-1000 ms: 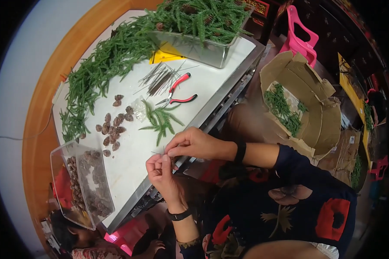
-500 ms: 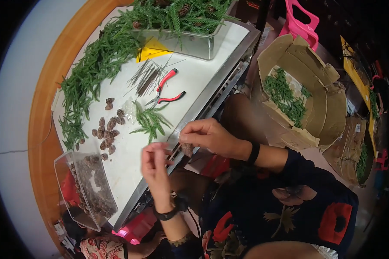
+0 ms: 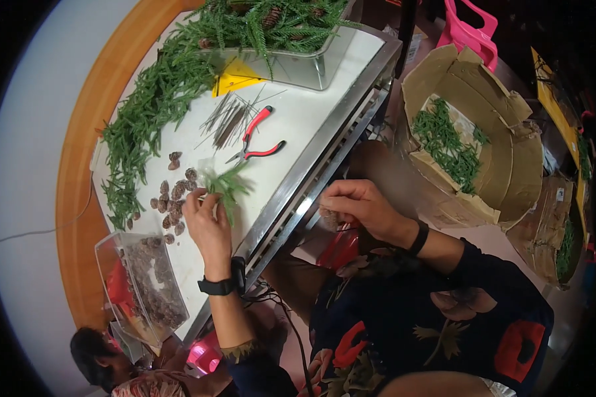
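My left hand (image 3: 208,225) reaches over the white table, its thumb and fingers closed on the stem end of a green artificial pine sprig (image 3: 230,185), which is blurred. In my right hand (image 3: 367,210), held past the table's front edge, a small brown pine cone (image 3: 329,218) is pinched between the fingertips. Loose pine cones (image 3: 177,192) lie just left of my left hand. Pliers with red and black handles (image 3: 246,142) rest with spread handles beyond the sprig, beside a bundle of thin dark wires (image 3: 228,126).
A clear bin (image 3: 321,69) heaped with greenery and cones stands at the back. More greenery (image 3: 136,126) lines the table's left side. A clear box (image 3: 172,298) of pine cones sits at the near left, close to another person (image 3: 96,357). A cardboard box (image 3: 503,192) stands at right.
My left hand has moved up and left onto the table and taken hold of the green sprig. My right hand has shifted right with the pine cone, away from the left.
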Motion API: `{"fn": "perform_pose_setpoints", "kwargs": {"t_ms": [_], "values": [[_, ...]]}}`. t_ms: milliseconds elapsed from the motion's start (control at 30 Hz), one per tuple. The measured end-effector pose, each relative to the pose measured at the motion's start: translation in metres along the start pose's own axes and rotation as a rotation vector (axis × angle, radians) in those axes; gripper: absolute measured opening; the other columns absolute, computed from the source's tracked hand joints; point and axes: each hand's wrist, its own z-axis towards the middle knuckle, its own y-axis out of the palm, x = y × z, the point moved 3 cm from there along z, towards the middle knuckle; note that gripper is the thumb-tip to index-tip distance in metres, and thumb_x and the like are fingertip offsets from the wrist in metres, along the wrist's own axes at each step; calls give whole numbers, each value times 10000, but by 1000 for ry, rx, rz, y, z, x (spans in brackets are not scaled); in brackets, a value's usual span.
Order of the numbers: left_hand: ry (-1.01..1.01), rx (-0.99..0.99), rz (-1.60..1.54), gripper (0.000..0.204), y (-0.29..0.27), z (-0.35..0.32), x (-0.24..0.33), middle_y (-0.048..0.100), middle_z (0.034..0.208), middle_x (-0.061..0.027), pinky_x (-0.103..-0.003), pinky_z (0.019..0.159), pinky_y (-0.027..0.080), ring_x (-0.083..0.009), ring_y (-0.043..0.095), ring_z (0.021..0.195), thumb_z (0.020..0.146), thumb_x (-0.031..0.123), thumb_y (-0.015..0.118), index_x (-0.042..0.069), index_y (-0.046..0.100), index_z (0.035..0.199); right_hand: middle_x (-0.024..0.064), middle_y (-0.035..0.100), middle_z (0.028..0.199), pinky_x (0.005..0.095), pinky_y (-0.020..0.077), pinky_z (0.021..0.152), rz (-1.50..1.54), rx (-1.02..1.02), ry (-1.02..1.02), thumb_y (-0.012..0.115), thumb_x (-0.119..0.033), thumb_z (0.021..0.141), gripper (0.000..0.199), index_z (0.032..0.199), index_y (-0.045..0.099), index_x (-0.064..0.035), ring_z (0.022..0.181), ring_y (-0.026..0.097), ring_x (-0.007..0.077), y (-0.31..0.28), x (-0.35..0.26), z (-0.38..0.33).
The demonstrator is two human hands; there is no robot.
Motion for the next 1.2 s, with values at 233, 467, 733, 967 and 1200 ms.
{"fn": "perform_pose_setpoints", "kwargs": {"t_ms": [233,467,733,967,1200], "values": [[-553,166,-931,167,-38,-31,9,637,931,-49,-224,613,388,-97,528,726,872,105,616,7,642,1004,-11,582,761,182,343,548,-36,81,36,557,-178,922,158,869,624,-45,585,416,36,-17,5,-3],[-879,280,-1385,199,-51,-73,26,639,823,-16,-158,543,287,-5,441,636,898,150,613,33,596,1058,-6,592,780,180,332,549,-53,9,51,558,-187,922,158,879,622,-49,586,411,39,2,3,2],[-881,352,-1407,82,-57,-88,41,629,818,-17,-161,561,310,-17,435,629,894,128,605,55,573,914,52,661,866,223,446,584,-506,-257,-521,589,-80,888,99,927,623,5,671,566,60,88,-25,18],[-892,383,-1410,67,-59,-102,48,615,796,-47,-173,580,339,-61,515,690,884,75,600,45,556,925,151,664,958,268,456,535,-686,-303,-630,606,-55,837,74,861,585,12,603,592,142,131,-22,34],[-906,416,-1497,134,-55,-112,41,614,811,-67,-188,605,367,-103,562,739,887,37,578,37,541,1015,123,651,941,279,456,522,-701,-196,-679,608,-60,824,65,837,575,-6,563,586,196,130,-17,32]]}}
